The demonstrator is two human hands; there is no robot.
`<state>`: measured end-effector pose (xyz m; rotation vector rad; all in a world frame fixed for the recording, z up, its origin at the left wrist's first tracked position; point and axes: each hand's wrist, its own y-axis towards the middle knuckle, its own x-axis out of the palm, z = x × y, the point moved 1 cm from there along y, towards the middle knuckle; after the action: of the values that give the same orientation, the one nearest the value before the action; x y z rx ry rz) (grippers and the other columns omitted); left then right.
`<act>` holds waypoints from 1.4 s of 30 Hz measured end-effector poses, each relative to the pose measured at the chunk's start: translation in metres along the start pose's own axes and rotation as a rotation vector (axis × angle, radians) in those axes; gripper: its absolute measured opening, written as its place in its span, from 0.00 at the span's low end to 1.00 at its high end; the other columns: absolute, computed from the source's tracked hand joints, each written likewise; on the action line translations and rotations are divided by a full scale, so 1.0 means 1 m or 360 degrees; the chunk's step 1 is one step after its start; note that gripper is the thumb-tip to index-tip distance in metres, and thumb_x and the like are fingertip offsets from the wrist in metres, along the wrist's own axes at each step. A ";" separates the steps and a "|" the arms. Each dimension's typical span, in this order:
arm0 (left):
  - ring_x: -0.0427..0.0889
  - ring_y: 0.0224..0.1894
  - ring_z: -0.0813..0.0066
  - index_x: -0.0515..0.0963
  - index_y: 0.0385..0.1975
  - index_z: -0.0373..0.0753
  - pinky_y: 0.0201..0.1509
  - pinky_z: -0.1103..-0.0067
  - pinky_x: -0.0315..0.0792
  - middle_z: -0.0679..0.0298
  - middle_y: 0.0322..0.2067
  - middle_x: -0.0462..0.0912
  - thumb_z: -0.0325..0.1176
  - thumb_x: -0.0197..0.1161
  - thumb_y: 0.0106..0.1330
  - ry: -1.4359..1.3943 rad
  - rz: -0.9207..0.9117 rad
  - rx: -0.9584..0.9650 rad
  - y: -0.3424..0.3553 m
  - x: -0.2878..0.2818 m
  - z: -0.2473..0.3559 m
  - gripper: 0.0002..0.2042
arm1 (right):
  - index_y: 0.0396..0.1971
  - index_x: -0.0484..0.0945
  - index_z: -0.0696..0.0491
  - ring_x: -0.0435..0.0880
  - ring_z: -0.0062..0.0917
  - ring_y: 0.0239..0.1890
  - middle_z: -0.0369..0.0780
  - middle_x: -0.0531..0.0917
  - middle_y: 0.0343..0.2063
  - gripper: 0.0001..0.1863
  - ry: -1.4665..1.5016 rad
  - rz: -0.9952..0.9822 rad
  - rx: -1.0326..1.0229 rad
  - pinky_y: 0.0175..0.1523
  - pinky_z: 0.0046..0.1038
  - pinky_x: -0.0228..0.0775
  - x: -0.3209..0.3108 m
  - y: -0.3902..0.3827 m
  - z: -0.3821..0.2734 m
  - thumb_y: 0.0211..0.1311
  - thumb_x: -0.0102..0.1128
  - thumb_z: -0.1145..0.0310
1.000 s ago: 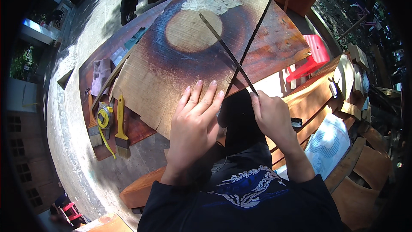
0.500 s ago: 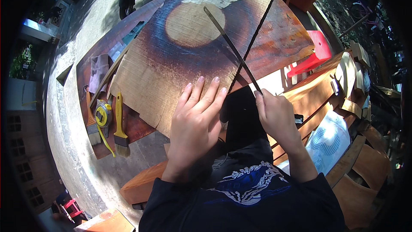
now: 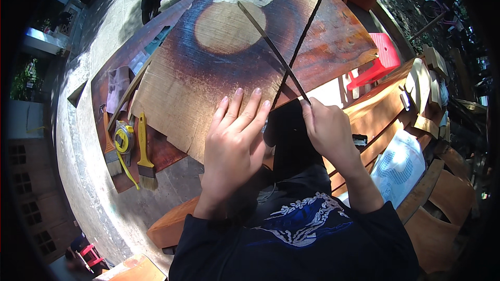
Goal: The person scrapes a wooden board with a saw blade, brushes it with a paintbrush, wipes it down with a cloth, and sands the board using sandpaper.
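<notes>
Right hand (image 3: 328,127) has its fingers clamped round the near end of a thin dark strip (image 3: 274,50), so that's the hand that matters here. The strip's long axis runs away from those fingers, up and to the left, slanting across the dark right edge of the wooden board (image 3: 161,93). That edge leans the other way, up and to the right, so the two make a kind of X. The far tip ends over the pale circle inside the scorched ring, close to the whitish flaky patch. Honestly can't tell if the strip actually touches the board's edge or just hangs over it; there's a shadow beside it. Left hand (image 3: 233,135) lies on the board's near end, fingers a bit apart and not wrapped round anything, left of where strip and edge cross. Right hand's clearly nearer the strip. Board sits on a reddish-brown tabletop (image 3: 346,47), with a yellow-handled brush (image 3: 143,140) and a tape measure (image 3: 124,138) off to the left.
</notes>
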<state>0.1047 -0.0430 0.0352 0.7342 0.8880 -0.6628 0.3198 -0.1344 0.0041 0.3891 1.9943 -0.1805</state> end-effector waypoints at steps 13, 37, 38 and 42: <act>0.73 0.76 0.40 0.81 0.69 0.40 0.81 0.51 0.63 0.52 0.73 0.79 0.26 0.69 0.57 0.0059 -0.0014 0.0021 0.005 0.001 0.002 0.33 | 0.33 0.81 0.56 0.87 0.53 0.25 0.53 0.84 0.19 0.19 -0.0046 0.0038 -0.0076 0.32 0.51 0.78 -0.011 0.015 -0.005 0.84 0.54 0.59; 0.75 0.75 0.41 0.81 0.69 0.38 0.81 0.49 0.63 0.50 0.69 0.82 0.28 0.70 0.62 -0.0003 0.0090 0.0031 0.000 -0.005 0.000 0.30 | 0.39 0.85 0.60 0.82 0.37 0.20 0.47 0.81 0.19 0.19 0.0457 0.0101 0.0159 0.31 0.40 0.67 -0.064 -0.012 0.022 0.84 0.55 0.59; 0.74 0.75 0.40 0.80 0.68 0.36 0.81 0.49 0.62 0.49 0.69 0.82 0.29 0.70 0.64 -0.0149 0.0099 0.0002 0.000 -0.006 0.001 0.29 | 0.39 0.85 0.60 0.81 0.35 0.20 0.46 0.80 0.18 0.19 0.0512 0.0137 0.0048 0.30 0.39 0.66 -0.062 -0.009 0.017 0.84 0.55 0.59; 0.73 0.77 0.39 0.79 0.68 0.30 0.82 0.49 0.60 0.46 0.68 0.82 0.40 0.69 0.73 -0.0341 0.0046 -0.0071 -0.005 -0.009 -0.004 0.27 | 0.40 0.82 0.56 0.85 0.46 0.26 0.48 0.82 0.22 0.11 0.0631 -0.0016 -0.0311 0.31 0.44 0.70 -0.039 0.003 -0.040 0.80 0.60 0.64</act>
<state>0.0946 -0.0407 0.0401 0.6220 0.6921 -0.6800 0.3026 -0.1269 0.0574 0.3051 2.3787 0.0943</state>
